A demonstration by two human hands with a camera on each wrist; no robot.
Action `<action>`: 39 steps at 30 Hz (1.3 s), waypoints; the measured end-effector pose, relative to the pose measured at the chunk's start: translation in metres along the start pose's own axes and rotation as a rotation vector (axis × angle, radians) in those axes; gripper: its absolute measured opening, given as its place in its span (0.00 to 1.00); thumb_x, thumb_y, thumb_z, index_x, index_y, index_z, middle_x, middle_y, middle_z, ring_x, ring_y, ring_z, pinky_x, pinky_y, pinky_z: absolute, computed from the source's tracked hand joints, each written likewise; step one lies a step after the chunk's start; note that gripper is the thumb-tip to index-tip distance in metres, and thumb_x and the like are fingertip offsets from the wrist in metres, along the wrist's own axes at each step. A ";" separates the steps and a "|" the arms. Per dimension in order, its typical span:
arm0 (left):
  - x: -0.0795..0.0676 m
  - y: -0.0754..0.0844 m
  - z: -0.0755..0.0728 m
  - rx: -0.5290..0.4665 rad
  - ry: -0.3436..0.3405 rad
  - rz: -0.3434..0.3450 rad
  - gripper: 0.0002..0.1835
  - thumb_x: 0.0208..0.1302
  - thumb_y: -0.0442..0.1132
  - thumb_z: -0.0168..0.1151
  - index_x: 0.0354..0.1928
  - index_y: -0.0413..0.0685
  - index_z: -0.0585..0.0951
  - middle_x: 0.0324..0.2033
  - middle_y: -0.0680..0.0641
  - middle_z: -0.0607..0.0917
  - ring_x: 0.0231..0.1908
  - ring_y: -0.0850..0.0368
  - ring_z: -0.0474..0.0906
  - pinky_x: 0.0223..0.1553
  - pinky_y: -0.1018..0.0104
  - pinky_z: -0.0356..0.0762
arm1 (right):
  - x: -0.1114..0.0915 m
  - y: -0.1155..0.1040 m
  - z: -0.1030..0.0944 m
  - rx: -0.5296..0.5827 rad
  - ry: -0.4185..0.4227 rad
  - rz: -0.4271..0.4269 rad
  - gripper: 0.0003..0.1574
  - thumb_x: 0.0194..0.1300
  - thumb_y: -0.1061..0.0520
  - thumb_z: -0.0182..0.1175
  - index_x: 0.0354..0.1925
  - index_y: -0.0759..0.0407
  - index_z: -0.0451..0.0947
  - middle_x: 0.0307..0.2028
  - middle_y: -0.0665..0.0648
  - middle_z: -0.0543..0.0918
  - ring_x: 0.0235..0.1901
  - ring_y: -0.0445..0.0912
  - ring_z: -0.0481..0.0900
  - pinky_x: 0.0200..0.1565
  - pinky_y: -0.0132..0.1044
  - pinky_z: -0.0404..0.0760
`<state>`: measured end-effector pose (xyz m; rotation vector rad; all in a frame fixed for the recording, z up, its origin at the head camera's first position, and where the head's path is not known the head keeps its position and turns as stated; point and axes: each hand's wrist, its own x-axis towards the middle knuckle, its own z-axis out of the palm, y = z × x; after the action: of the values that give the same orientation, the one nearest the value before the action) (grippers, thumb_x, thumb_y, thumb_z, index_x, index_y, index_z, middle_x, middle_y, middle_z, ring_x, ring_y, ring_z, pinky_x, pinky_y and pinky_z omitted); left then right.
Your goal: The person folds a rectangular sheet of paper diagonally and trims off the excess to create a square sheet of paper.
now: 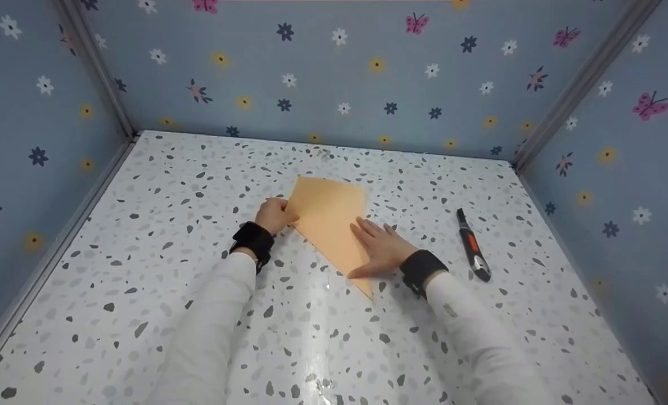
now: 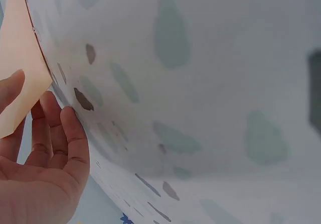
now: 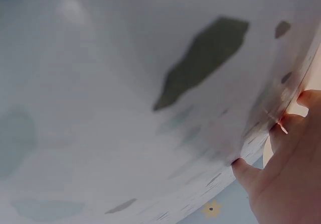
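Note:
A sheet of light orange paper (image 1: 331,219), folded to a tapering shape with its point toward me, lies on the speckled table. My left hand (image 1: 275,215) pinches the paper's left corner. In the left wrist view the thumb (image 2: 12,88) of that hand lies over the paper (image 2: 25,58), with the other fingers behind it. With fingers spread, my right hand (image 1: 383,246) rests on the right edge of the paper; its thumb reaches toward the lower point. In the right wrist view the fingertips of the right hand (image 3: 291,169) come down at the tabletop.
A black and orange utility knife (image 1: 472,244) lies on the table (image 1: 159,259) to the right of my right hand. Blue patterned panels (image 1: 334,73) enclose the table at the back and on both sides. A black band (image 1: 253,243) circles each wrist.

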<state>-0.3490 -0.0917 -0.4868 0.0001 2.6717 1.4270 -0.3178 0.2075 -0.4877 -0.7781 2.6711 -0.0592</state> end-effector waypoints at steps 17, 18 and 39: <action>-0.002 0.000 -0.005 0.033 0.018 0.140 0.11 0.64 0.26 0.58 0.46 0.28 0.83 0.33 0.40 0.83 0.26 0.58 0.72 0.30 0.73 0.68 | 0.011 0.006 -0.009 0.063 0.117 -0.038 0.43 0.78 0.41 0.51 0.80 0.59 0.54 0.81 0.67 0.55 0.80 0.63 0.56 0.80 0.62 0.55; -0.003 0.000 -0.005 0.033 0.021 0.138 0.09 0.65 0.27 0.58 0.44 0.28 0.82 0.32 0.42 0.82 0.26 0.59 0.72 0.30 0.73 0.68 | 0.011 0.006 -0.010 0.062 0.139 -0.037 0.41 0.78 0.43 0.51 0.79 0.60 0.57 0.79 0.68 0.58 0.79 0.64 0.59 0.79 0.62 0.58; -0.009 -0.004 -0.007 -0.064 -0.051 0.165 0.16 0.71 0.33 0.60 0.55 0.29 0.80 0.45 0.32 0.86 0.28 0.60 0.74 0.33 0.74 0.71 | 0.019 0.029 -0.020 0.551 0.350 0.178 0.26 0.76 0.54 0.57 0.66 0.64 0.71 0.63 0.67 0.78 0.66 0.60 0.76 0.69 0.54 0.75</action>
<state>-0.3401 -0.0999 -0.4851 0.2538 2.6373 1.5360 -0.3543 0.2206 -0.4791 -0.3741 2.8075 -0.9158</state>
